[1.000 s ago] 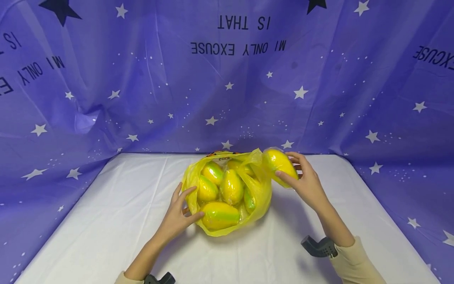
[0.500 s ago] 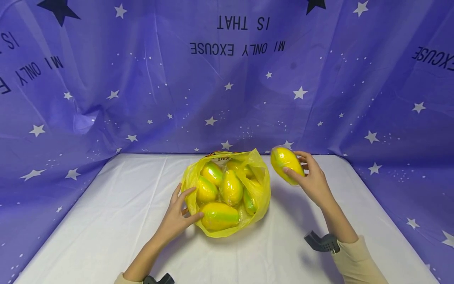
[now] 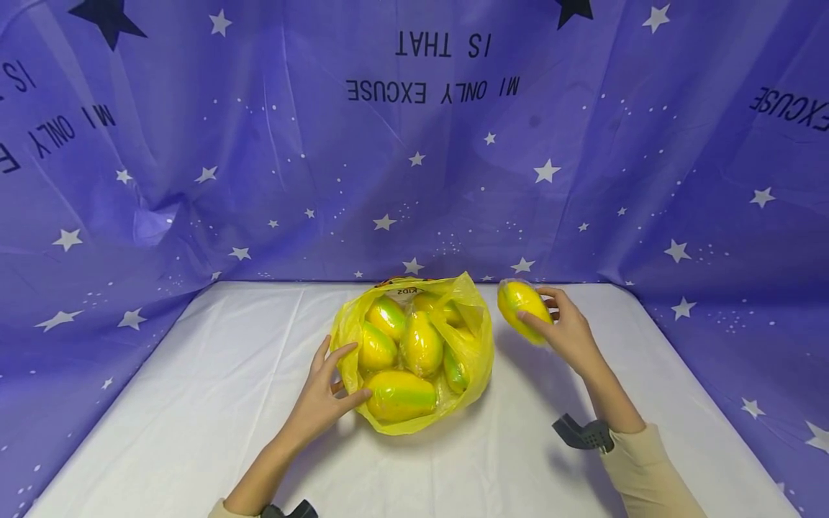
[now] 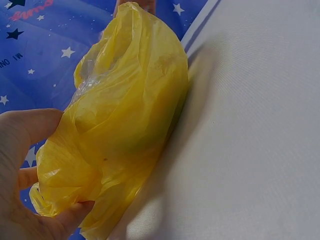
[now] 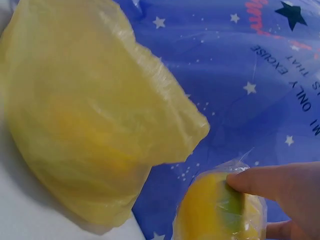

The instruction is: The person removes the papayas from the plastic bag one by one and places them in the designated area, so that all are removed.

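Two hands are at work, each with a hold on something. The right hand (image 3: pixel 566 334), right of centre in the frame, grasps one mango (image 3: pixel 519 306) between thumb and fingers. That mango is yellow with a green patch, wrapped in clear film, and lies tilted in the grip, apart from the bag. In the right wrist view it sits at the lower edge, with the thumb or a finger across its green side.

The left hand (image 3: pixel 320 392) grasps the near-left rim of one yellow bag (image 3: pixel 482 360), which stands with its mouth spread at the lower centre of the frame. Its thumb tip reaches over the rim beside the lowest mango. In the left wrist view, three digits show against the plastic.

Inside the bag at least six mangoes (image 3: pixel 422 344) can be counted: one in the middle, two toward the top, one at the left, one at the right partly behind the plastic, and one lying lengthwise at the bottom. Whether more lie underneath cannot be told.

Two black devices (image 3: pixel 579 434) are worn, one at each wrist, near two beige sleeves (image 3: pixel 648 467). One white-covered table (image 3: pixel 414 478) carries the bag. Behind it hangs a purple-blue backdrop (image 3: pixel 447 201) with many white stars, two large black ones at the top, and black lettering.
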The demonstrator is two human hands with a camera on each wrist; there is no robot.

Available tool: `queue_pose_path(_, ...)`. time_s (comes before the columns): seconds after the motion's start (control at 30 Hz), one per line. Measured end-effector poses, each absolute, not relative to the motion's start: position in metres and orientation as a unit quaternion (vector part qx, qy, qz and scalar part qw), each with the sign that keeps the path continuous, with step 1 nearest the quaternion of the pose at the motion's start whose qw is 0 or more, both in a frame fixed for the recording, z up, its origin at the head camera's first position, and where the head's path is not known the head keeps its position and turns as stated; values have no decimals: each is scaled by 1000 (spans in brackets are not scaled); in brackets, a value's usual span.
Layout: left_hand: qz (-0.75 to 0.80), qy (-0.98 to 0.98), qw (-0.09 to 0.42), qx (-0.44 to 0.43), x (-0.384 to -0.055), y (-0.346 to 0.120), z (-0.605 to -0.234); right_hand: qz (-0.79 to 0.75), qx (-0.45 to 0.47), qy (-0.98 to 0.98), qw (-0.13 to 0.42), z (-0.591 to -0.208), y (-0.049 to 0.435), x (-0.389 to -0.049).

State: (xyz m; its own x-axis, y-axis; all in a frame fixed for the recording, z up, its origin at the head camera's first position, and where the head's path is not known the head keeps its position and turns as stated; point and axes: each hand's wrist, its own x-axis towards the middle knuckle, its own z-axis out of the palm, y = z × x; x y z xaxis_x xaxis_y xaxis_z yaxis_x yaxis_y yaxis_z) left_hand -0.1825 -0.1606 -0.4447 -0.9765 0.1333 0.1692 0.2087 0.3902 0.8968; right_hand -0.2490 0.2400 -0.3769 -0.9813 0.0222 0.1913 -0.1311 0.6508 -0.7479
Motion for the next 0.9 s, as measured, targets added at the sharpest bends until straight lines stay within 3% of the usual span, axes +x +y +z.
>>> queue_pose_path(0.9, -541, -833, 36, -105, -183, -160, -446, 352, -5, -935, 37, -413, 251, -272)
